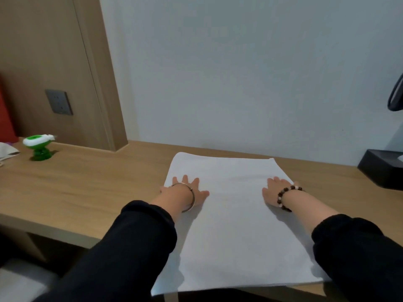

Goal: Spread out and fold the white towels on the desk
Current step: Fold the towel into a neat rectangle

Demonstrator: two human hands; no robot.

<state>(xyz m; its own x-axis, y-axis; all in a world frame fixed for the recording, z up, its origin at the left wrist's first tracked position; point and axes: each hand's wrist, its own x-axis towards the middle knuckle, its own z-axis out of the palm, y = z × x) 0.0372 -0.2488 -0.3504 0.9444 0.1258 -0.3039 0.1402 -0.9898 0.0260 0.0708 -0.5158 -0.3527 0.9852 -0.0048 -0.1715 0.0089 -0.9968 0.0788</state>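
Both hands flat on white towel point(235, 216)
Left hand point(185, 191) and right hand point(275, 191) released, fingers straight, pressing towel spread on wooden surface point(87, 188); near edge overhangs.

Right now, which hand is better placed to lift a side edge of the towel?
Probably the left hand: its outer fingers cross the left edge of the white towel onto the desk; the right hand lies just inside its edge.

Plain pale wall point(239, 73) is sitting straight ahead beyond the left hand point(185, 191) and right hand point(275, 190). Wood panel point(39, 51) with a grey socket point(58, 102) is standing way off past the left one, and a light wooden desk point(87, 182) is stretching out under both.
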